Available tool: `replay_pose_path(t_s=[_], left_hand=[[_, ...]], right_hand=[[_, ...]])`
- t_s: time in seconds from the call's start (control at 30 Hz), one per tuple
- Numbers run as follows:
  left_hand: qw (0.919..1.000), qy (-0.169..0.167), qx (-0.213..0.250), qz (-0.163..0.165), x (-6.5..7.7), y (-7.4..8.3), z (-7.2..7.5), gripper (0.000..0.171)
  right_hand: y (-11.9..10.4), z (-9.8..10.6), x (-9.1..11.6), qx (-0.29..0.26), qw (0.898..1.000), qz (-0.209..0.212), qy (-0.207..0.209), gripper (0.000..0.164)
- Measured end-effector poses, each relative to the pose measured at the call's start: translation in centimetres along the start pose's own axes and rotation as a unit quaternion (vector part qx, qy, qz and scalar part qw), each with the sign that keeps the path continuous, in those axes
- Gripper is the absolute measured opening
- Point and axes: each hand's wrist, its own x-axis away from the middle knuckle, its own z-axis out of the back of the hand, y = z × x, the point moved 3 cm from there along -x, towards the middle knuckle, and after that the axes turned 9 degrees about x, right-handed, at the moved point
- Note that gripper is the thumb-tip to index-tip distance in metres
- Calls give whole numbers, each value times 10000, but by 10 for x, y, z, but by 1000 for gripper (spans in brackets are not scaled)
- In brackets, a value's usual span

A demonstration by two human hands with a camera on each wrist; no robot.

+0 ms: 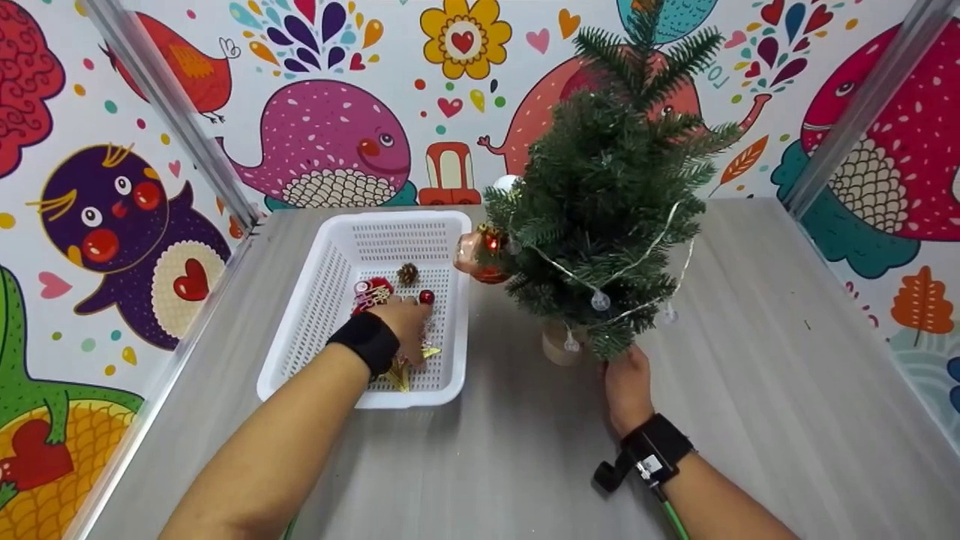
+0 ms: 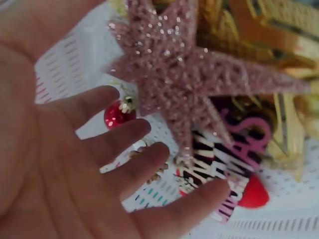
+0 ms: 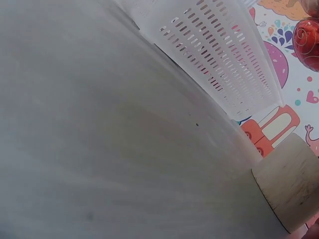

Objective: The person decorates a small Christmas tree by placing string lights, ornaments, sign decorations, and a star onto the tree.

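Note:
My left hand (image 1: 405, 322) reaches down into a white plastic basket (image 1: 268, 375). In the left wrist view its fingers (image 2: 129, 134) are spread and fairly straight, beside a pink glittery star ornament (image 2: 167, 64). Around it lie a gold shiny ornament (image 2: 294, 124), a red bauble (image 1: 427, 296), a pine cone (image 1: 407, 274) and a lettered Christmas sign (image 1: 373, 295). A small artificial Christmas tree (image 1: 607, 195) stands right of the basket on a pale wooden base (image 1: 556, 345). At its lowest front branches is my right hand (image 1: 630, 386); foliage hides the fingertips.
A string of clear bulb lights (image 1: 600, 300) wraps the tree. An orange-red bauble (image 1: 480, 255) hangs on its left side, close to the basket's rim. The grey table (image 1: 525, 465) is bounded by cartoon-printed walls (image 1: 337, 142) and metal posts (image 1: 169, 112).

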Motion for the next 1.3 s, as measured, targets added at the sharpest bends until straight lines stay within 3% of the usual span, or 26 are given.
replay_pose_path(t_s=[0.1,0.33,0.5,0.67,0.93,1.17,1.3], left_hand=[[9992,-266,-299,-72,1,1,-3,87],[9985,-473,-280,-41,9,-1,-6,103],[9974,-604,-396,-39,11,2,-11,104],[9976,-502,-465,-119,9,7,-12,83],[9977,-169,-457,-480,2,5,-9,47],[9988,42,-11,-485,3,-5,-7,45],[9983,157,358,-421,7,-9,-4,34]], right_hand=[[0,-1,1,375,9990,-205,140,18],[-1,-3,2,1538,9833,-827,510,31],[-2,-4,2,1802,9776,-941,538,31],[-2,-4,3,1844,9776,-870,519,32],[-3,-6,-3,2297,9670,-915,616,34],[-3,-7,-5,2319,9654,-1010,637,34],[-4,-7,-5,2232,9675,-1008,626,34]])
